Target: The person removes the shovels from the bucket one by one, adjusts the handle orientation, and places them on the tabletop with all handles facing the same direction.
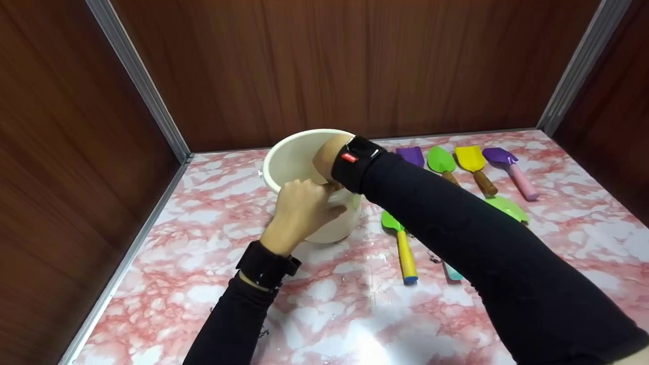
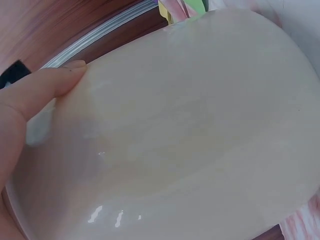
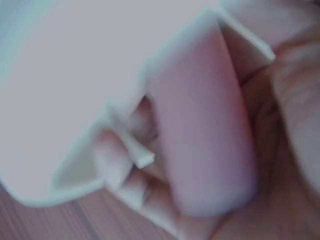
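Note:
A white bucket (image 1: 332,230) stands upright near the back wall. My left hand (image 1: 301,205) grips its near rim; in the left wrist view the thumb (image 2: 52,82) presses the outer wall close to the edge. The right hand (image 1: 327,156) reaches over the bucket's mouth, its fingers mostly hidden in the head view. Seen from the right wrist, blurred, a smooth pink cylindrical handle (image 3: 205,135) lies in the palm with fingers curled around it. White narrow ends (image 3: 142,156) stick out beside it; what they belong to is unclear.
Right of the bucket lie several garden trowels, among them a yellow-handled one (image 1: 405,256), a yellow-bladed one (image 1: 470,158) and a purple one with a pink handle (image 1: 522,181). My right sleeve hides some. Wooden panels (image 1: 365,66) enclose the marbled table (image 1: 203,258).

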`<state>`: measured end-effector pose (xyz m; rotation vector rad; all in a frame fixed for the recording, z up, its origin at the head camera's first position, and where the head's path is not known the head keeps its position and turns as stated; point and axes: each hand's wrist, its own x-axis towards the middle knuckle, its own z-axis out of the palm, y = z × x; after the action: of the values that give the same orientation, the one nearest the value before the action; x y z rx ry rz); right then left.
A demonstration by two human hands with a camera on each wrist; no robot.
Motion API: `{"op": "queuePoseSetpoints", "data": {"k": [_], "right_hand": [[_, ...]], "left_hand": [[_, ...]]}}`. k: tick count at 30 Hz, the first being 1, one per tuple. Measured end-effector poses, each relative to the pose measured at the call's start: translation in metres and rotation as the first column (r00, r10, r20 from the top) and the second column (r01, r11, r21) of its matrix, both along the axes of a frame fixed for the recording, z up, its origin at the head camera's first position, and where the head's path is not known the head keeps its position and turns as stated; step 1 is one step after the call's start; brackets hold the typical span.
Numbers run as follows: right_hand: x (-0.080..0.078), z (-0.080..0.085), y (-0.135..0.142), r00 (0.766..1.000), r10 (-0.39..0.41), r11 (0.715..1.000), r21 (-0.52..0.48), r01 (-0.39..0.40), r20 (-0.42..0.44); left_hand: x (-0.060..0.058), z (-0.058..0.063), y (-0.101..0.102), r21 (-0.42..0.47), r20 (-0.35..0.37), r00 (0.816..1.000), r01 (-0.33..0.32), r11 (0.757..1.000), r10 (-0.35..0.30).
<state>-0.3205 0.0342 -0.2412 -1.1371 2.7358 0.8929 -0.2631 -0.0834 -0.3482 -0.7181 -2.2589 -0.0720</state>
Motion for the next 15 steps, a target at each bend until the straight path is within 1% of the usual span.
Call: {"op": "queuePoseSetpoints", "data": {"k": [4,5,6,7,9,12,15], "right_hand": [[-0.004,-0.001,0.009,0.995,-0.066,0.998,-0.02,0.068,0.072],[0.002,0.007,0.009,0.987,-0.118,0.993,-0.001,0.118,0.107],[0.005,0.014,0.011,0.979,-0.149,0.989,-0.004,0.151,0.137],[0.001,0.017,0.014,0.973,-0.164,0.986,-0.014,0.168,0.162],[-0.008,0.024,0.021,0.968,-0.175,0.982,-0.042,0.185,0.182],[-0.02,0.036,0.032,0.969,-0.16,0.98,-0.088,0.178,0.187],[-0.023,0.05,0.044,0.973,-0.149,0.974,-0.144,0.176,0.178]], "left_hand": [[-0.001,-0.001,0.0,0.001,0.016,1.0,-0.001,1.0,0.001],[-0.001,-0.001,0.0,-0.004,0.013,1.0,0.0,1.0,0.0],[-0.002,-0.001,0.0,-0.01,0.009,1.0,-0.001,1.0,0.001],[-0.002,-0.001,-0.001,-0.016,0.004,1.0,-0.001,1.0,0.001],[-0.003,0.0,-0.001,-0.027,-0.004,1.0,-0.005,1.0,0.005],[-0.003,0.0,-0.003,-0.025,0.0,1.0,-0.007,1.0,0.007],[-0.004,-0.001,-0.004,-0.006,0.017,1.0,0.004,1.0,-0.004]]}}
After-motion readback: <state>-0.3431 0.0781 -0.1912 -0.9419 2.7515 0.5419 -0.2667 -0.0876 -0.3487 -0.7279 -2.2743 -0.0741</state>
